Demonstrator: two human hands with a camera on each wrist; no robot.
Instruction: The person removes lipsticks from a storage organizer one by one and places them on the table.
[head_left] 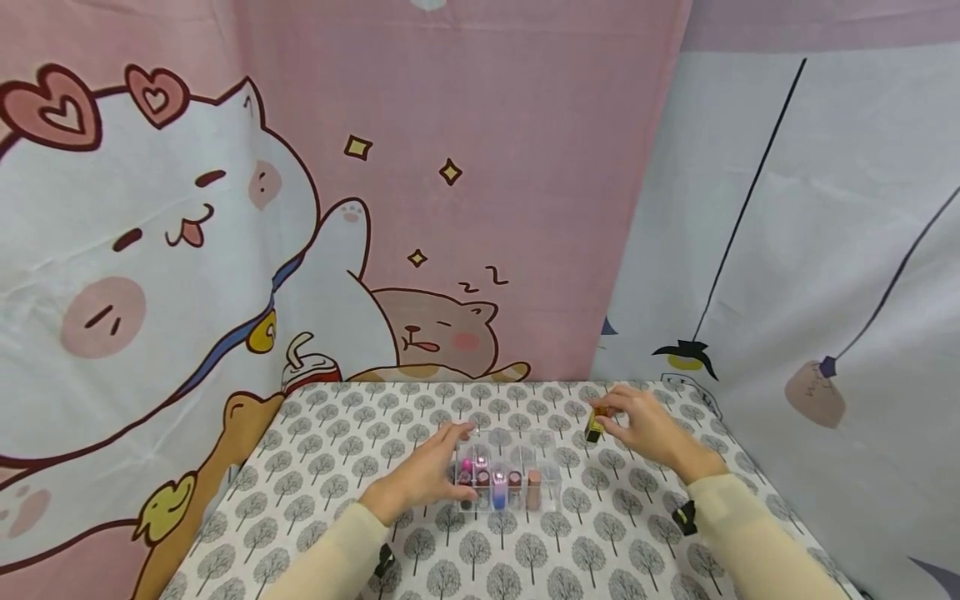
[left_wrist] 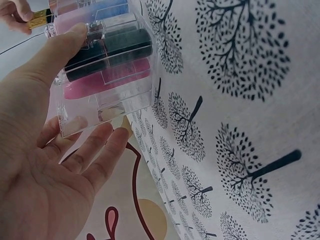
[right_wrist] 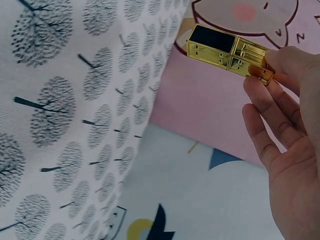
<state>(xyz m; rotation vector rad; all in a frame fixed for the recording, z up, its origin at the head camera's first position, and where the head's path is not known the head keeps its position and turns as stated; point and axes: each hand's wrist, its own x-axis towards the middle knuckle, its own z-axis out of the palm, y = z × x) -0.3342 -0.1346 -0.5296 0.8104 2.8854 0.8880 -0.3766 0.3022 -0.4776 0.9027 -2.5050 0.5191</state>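
Note:
A clear plastic lipstick organizer (head_left: pixel 552 497) sits on the patterned cloth. My left hand (head_left: pixel 426 468) grips its left end, the thumb at the front edge and the fingers spread toward the back. Inside stand several lipsticks: a pink-and-blue tube (head_left: pixel 499 492), a rosy-beige tube (head_left: pixel 533 490), and, closer in the left wrist view, a dark tube (left_wrist: pixel 112 54) and a bright pink tube (left_wrist: pixel 107 82). To the right of the organizer, my right hand (head_left: pixel 651 429) pinches a shiny gold lipstick (right_wrist: pixel 215 49) with a black end panel by its upper end, between thumb and fingertips.
The table is covered by a white cloth (head_left: pixel 330 467) printed with grey trees. Behind it hangs a pink cartoon curtain (head_left: pixel 525 208) with cats; a pale curtain (head_left: pixel 825 208) hangs at the right. Dark bands (head_left: pixel 685 518) show at the sleeves.

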